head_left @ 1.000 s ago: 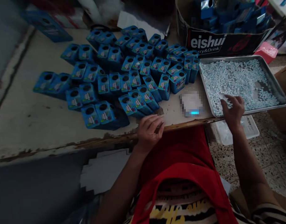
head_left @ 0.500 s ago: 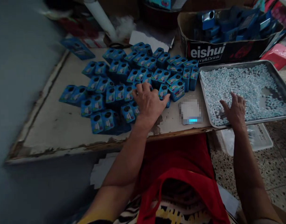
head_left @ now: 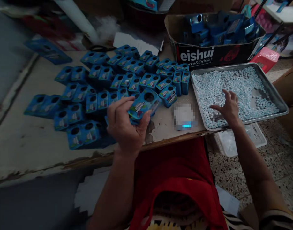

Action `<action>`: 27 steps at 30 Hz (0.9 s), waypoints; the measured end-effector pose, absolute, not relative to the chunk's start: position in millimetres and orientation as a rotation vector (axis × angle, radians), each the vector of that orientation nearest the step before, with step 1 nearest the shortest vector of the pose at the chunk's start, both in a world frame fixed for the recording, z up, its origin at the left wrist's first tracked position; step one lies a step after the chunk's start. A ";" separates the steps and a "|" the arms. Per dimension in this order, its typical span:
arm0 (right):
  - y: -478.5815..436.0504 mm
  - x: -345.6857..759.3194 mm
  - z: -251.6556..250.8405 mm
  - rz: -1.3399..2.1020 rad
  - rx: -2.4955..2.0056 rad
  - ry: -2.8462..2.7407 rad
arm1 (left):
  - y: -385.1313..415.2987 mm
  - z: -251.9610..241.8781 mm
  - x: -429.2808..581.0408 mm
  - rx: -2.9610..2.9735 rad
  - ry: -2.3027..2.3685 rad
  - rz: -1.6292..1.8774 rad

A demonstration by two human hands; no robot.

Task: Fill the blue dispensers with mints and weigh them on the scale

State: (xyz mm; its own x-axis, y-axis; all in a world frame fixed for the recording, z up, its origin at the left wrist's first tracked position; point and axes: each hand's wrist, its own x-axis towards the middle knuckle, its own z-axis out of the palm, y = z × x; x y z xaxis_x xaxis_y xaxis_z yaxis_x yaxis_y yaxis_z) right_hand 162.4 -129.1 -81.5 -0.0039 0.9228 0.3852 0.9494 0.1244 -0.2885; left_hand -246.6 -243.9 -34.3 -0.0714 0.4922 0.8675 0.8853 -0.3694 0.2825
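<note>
My left hand [head_left: 123, 123] is lifted off the table and grips a small blue box [head_left: 143, 104] with a round hole in its face. Just behind it several matching blue boxes [head_left: 101, 86] stand packed together on the worn table [head_left: 29, 140]. My right hand [head_left: 229, 107] rests on the near corner of a metal tray [head_left: 278, 102], its fingers spread over the small pale blue and white tablets [head_left: 232, 83] that fill the tray.
A cardboard carton [head_left: 208, 56] printed "eishui" holds more blue boxes behind the tray. A small blurred object with a blue light [head_left: 184, 116] lies between boxes and tray. A pink basket [head_left: 265, 59] sits far right. A white container [head_left: 232, 140] stands on the speckled floor.
My left hand reached into the group of blue boxes, took one and has lifted it toward me. My right hand stayed on the tray's tablets.
</note>
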 end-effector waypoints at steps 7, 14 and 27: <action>-2.7 155.6 -51.0 0.026 -1.703 -2.315 | -270.3 -45.0 -219.0 -2.063 -1.424 -1.329; 5.3 126.6 -73.9 -0.039 -1.843 -2.371 | -273.3 -63.2 -218.1 -2.121 -1.534 -1.376; -47.5 164.2 -26.9 1.245 -1.651 -1.056 | -252.0 -57.7 -220.1 -2.115 -1.710 -1.832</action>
State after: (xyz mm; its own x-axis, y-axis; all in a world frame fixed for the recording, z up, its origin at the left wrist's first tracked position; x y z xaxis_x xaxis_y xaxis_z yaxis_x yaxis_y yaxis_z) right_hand 164.2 -47.5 -26.9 0.1678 0.9362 -0.3090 0.1520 -0.3342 -0.9302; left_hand -220.1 -252.0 -57.7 -0.1625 0.7460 0.6458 0.5931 -0.4493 0.6681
